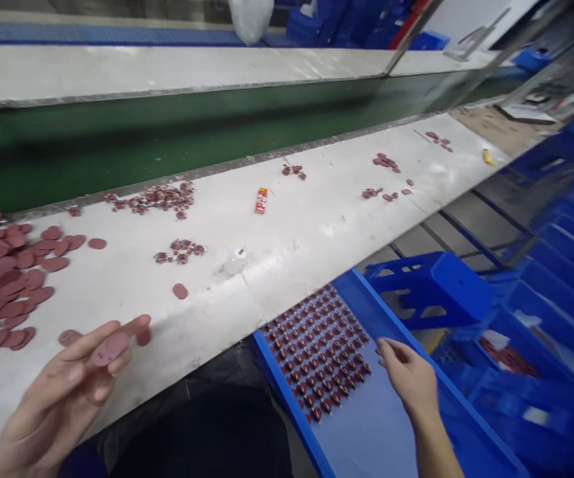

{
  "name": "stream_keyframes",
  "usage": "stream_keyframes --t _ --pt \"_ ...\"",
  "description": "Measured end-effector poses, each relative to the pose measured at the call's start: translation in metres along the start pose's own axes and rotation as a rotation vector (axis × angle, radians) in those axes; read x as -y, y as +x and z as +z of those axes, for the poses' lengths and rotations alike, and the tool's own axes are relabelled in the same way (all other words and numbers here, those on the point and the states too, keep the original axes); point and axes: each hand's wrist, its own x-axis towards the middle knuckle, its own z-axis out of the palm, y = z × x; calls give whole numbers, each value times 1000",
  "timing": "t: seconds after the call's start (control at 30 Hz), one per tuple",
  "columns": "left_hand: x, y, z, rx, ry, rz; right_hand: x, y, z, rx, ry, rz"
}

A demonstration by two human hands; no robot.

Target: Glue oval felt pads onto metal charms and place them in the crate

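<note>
My left hand is closed around a flat reddish-brown oval disc, held above the white table. Beside it, a heap of similar discs lies at the left, and a single loose disc rests farther forward. My right hand hovers over a blue tray, thumb and fingers curled together; whether something is pinched in them is hidden. Rows of small dark-red pieces with metallic bits stand in the tray's far part, just left of that hand.
Small piles of red-and-metal parts lie along the white table, with a red-and-yellow packet among them. Behind it runs a green conveyor belt. Blue crates stack up at the right, next to a blue plastic stool-like piece.
</note>
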Motion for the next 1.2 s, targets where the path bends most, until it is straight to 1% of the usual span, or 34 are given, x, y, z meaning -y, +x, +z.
stream_keyframes --t 0.03,0.07,0.1,0.13,0.2,0.27,0.33,0.4,0.47,0.5,0.53,0.6,0.67,0.7,0.73,0.77,0.83,0.9,0.93,1.0,1.07,1.2 --pt "-1 -8 11 -8 -26 -9 19 -15 10 23 113 -30" --pt "-1 -14 20 4 -62 -16 38 -33 23 86 230 -55" --pt "0 -20 29 25 -99 -27 57 -53 38 185 344 -71" --pt "1 -24 36 48 -136 -39 75 -73 55 324 446 -67" --pt "6 -28 46 120 -199 -72 110 -113 95 652 602 -16" --pt "12 -29 52 200 -252 -89 142 -141 137 924 725 57" --pt "20 -26 54 278 -302 -89 168 -152 176 1115 847 109" --pt "27 -23 53 353 -343 -82 188 -149 207 1235 969 136" --pt "33 -19 51 389 -375 -78 202 -139 226 1297 1072 148" --pt "35 -18 50 383 -390 -80 206 -135 231 1313 1110 151" --pt "37 -17 49 363 -406 -88 210 -133 232 1324 1136 154" --pt "39 -16 49 323 -441 -106 214 -137 227 1332 1150 153" --pt "39 -15 51 321 -459 -110 216 -152 214 1328 1135 144" --pt "38 -14 52 328 -459 -106 216 -162 206 1306 1119 117" --pt "37 -14 54 336 -459 -97 215 -174 198 1258 1091 52" --pt "36 -14 56 341 -460 -87 214 -186 190 1174 1050 -49" --pt "34 -13 59 344 -466 -67 211 -207 178 949 940 -322" --pt "33 -14 61 347 -476 -57 208 -223 173 744 839 -577" --pt "32 -15 62 347 -479 -58 207 -228 172 691 810 -649" --pt "33 -16 62 343 -483 -60 207 -234 173 644 773 -722" --pt "33 -17 62 339 -489 -61 208 -237 177 601 763 -761" --pt "34 -19 61 330 -509 -59 214 -239 180 552 760 -858"
